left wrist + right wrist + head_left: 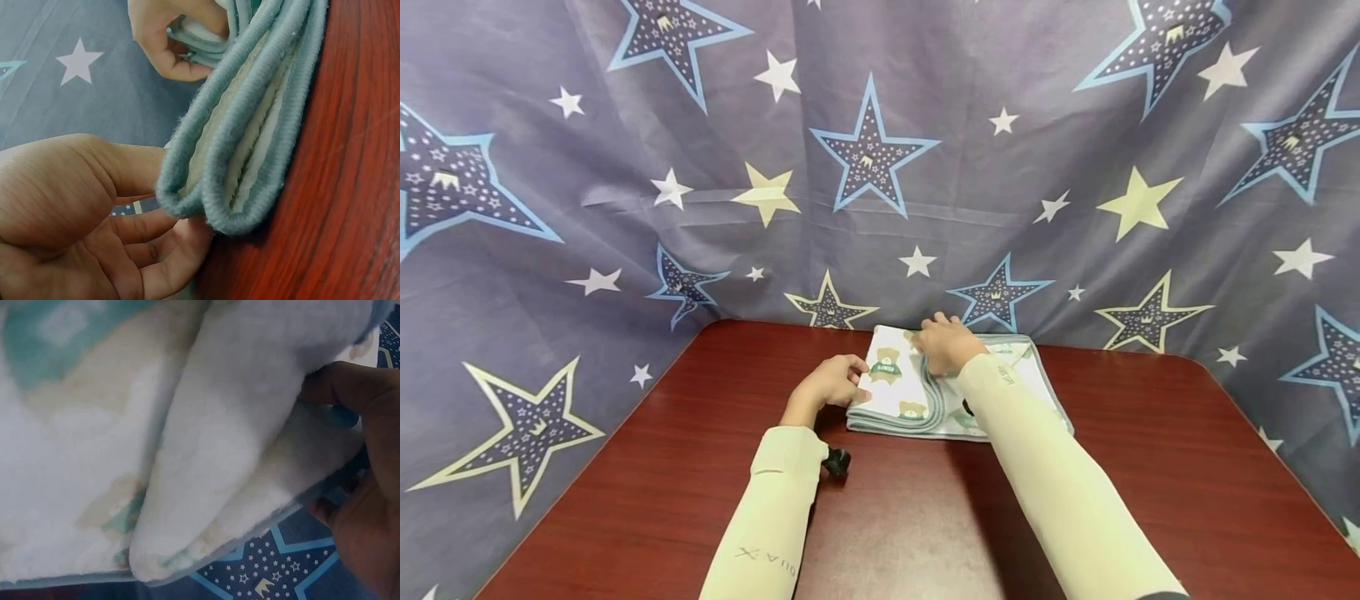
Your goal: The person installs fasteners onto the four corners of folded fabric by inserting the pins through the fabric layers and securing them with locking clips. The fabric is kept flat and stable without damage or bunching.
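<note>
A plush white blanket (887,387) with teddy bears and grey-green trim lies folded near the back of the table. Its left part is doubled over in a thicker stack, while the right part lies lower and flatter. My left hand (831,382) holds the stack's left side, thumb at the near corner; the left wrist view shows looped layers of ribbed trim (219,150) between thumb and fingers. With my right hand (946,343) I grip the far edge near the middle. In the right wrist view, its thumb and fingers (375,444) pinch the soft layers, which bulge into a fold.
The reddish-brown wooden table (715,433) extends to both sides and in front of the blanket. A grey-blue curtain (1000,208) printed with stars hangs right behind the table's back edge. A small black wrist device (836,462) sits at the left cream sleeve (760,525).
</note>
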`<state>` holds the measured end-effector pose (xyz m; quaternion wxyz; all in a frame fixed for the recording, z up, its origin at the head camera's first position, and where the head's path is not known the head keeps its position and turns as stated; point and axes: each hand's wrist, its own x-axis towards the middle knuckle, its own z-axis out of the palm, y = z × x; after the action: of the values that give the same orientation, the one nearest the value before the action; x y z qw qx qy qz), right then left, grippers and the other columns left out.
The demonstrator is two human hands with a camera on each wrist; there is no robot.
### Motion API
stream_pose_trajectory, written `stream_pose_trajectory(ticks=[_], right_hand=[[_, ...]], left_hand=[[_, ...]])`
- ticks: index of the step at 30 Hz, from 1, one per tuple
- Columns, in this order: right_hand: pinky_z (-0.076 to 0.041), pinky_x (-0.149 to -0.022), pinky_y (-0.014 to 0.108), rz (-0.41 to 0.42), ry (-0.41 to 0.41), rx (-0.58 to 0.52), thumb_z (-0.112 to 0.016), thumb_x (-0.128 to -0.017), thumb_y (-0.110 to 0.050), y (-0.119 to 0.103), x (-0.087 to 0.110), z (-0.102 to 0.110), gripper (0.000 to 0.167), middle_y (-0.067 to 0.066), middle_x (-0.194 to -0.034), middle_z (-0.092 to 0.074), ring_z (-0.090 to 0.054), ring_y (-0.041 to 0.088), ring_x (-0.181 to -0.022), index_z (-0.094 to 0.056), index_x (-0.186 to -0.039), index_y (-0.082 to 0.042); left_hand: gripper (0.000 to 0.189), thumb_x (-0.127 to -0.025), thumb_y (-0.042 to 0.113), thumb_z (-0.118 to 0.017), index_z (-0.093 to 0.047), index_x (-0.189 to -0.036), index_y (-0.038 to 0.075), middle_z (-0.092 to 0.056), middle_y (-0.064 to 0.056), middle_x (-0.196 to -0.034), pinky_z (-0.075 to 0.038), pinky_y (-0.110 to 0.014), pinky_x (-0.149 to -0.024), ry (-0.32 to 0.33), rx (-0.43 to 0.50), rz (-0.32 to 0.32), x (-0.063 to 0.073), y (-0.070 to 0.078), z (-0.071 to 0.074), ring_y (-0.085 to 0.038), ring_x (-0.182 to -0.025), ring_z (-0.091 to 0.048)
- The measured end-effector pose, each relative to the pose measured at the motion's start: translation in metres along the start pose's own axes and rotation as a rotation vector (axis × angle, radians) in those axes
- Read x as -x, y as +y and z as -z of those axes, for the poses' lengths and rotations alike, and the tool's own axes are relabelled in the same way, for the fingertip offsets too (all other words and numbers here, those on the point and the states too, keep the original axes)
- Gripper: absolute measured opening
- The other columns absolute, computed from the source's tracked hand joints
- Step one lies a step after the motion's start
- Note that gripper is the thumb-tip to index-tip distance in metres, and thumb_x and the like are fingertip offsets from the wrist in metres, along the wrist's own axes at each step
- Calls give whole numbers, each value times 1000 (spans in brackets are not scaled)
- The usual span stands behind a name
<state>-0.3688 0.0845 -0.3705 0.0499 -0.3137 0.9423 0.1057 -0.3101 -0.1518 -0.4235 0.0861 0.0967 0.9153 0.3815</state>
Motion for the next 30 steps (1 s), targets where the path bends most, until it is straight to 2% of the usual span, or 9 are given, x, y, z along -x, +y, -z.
stream_pose_trajectory(ticks=[5,11,16,19,26,30], right_hand=[[-42,-93,45,44,40,-34,-70,-81,-6,7,3,3,30,1,-106,-56,-49,26,-101,-68,-108,-19],[-44,-82,41,93,94,-57,-71,-80,-6,15,10,10,23,2,-99,-54,-51,25,-93,-65,-100,-16],[-47,-80,41,112,102,-67,-71,-80,-11,21,18,15,24,1,-101,-54,-53,24,-95,-65,-101,-20],[-46,-80,40,116,100,-65,-71,-82,-13,24,25,19,22,0,-102,-54,-51,24,-93,-64,-102,-20],[-47,-79,40,178,150,-21,-73,-87,-17,33,44,23,19,1,-101,-53,-51,23,-91,-63,-103,-19],[-47,-77,39,210,181,-33,-74,-88,-17,40,58,22,19,1,-100,-52,-49,21,-90,-62,-102,-19]], left_hand=[[45,-82,7,-84,-64,-122,1,-62,-9,-94,-54,-28,-62,-2,-2,-1,0,-3,2,-17,-77,-58],[47,-82,6,-83,-63,-124,0,-62,-11,-96,-54,-28,-61,-4,39,12,2,-1,4,-15,-65,-59],[48,-83,5,-82,-62,-126,-1,-62,-12,-97,-53,-27,-60,-13,67,20,5,0,4,-14,-62,-58],[48,-82,4,-83,-63,-125,-2,-62,-12,-96,-53,-27,-60,-9,81,22,6,-1,4,-14,-62,-58],[47,-82,3,-82,-62,-124,-2,-61,-12,-95,-54,-27,-59,-14,102,23,4,-2,2,-14,-60,-58],[45,-82,3,-83,-63,-122,-1,-61,-11,-94,-54,-27,-59,-11,91,15,4,-1,1,-14,-60,-58]])
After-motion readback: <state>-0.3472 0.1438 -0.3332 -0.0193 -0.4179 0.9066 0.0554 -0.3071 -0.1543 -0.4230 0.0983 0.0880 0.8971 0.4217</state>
